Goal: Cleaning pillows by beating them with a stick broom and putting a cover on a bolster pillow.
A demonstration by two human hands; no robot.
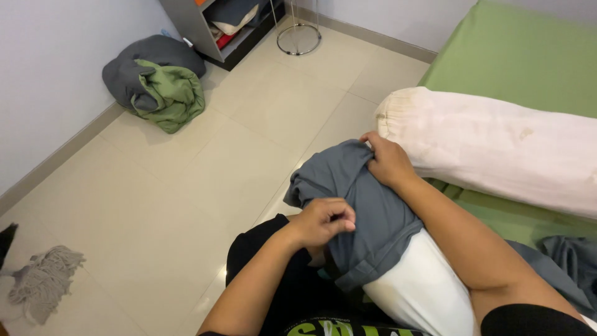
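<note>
Both hands are gripping one grey pillowcase [360,205] over one white bolster [416,289]: left hand [323,221] pinching its fabric, right hand [388,163] clutching its far end; a second bolster [497,146] is lying beyond.

We see a bed [516,56] at right, covered in a green sheet. A long cream bolster [497,146] lies across it, and a crumpled grey cloth [569,261] sits on the sheet at lower right. The floor [205,180] is pale cream tile. On it near the left wall lies a bundle of grey and green bedding [157,81]. A grey string mop head [43,280] rests on the tile at lower left. A round chrome stand base [299,38] stands at top, beside a low grey shelf unit [217,25] holding folded items.
</note>
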